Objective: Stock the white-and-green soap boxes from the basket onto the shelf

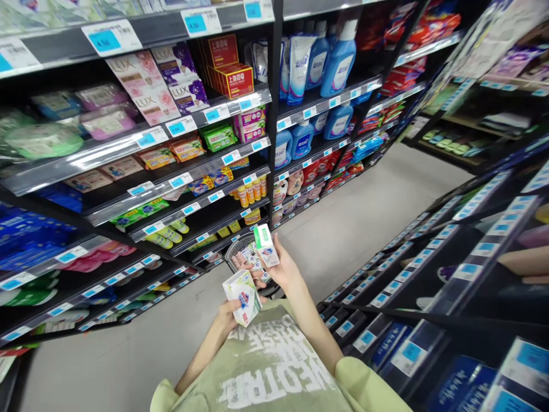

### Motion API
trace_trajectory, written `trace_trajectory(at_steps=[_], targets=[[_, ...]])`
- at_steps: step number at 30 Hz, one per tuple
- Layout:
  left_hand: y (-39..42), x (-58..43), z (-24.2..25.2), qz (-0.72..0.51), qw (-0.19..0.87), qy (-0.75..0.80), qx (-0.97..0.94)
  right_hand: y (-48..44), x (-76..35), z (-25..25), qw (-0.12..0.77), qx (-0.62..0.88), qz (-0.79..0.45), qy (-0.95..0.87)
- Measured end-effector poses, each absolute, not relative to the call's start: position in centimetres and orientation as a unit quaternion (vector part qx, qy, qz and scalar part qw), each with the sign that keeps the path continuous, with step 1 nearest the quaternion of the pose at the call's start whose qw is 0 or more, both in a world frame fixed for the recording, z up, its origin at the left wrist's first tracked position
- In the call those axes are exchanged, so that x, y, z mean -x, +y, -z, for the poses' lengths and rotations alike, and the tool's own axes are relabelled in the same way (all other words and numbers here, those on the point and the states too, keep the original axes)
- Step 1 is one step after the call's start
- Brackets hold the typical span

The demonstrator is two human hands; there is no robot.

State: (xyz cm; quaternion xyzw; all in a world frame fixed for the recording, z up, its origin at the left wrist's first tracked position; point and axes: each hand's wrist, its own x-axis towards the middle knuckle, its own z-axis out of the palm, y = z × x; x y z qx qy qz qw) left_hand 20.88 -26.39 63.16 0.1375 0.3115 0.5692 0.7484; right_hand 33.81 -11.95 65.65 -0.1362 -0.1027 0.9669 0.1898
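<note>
My left hand (227,318) is closed around a white soap box (242,298) with pale green edges and a blue and red emblem, held low in front of my shirt. In my right hand (282,264) is another soap box (266,245), white with a green end and a similar emblem, gripped a little higher and to the right. Beyond and below both hands stands a grey basket (233,252) with several small boxes in it. My hands partly cover the basket and its contents.
Shelves with price tags (180,125) line the left, carrying LUX boxes (148,86), red boxes (234,80) and blue bottles (338,60). Another shelf row (429,252) runs along the right. Grey floor (386,189) stretches between them.
</note>
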Motion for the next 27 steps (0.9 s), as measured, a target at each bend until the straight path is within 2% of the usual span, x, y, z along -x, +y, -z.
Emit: trace_trajectory(at_steps=[9, 27], targets=[[-26.5, -21.0, -63.3, -0.591, 0.720, 0.312, -0.189, -12.8, -32.6, -64.9, 0.150, 0.157, -0.971, -0.104], [-26.6, -20.9, -63.2, -0.592, 0.724, 0.315, -0.164, -13.4, -33.1, -66.1, 0.266, 0.201, -0.917, -0.220]])
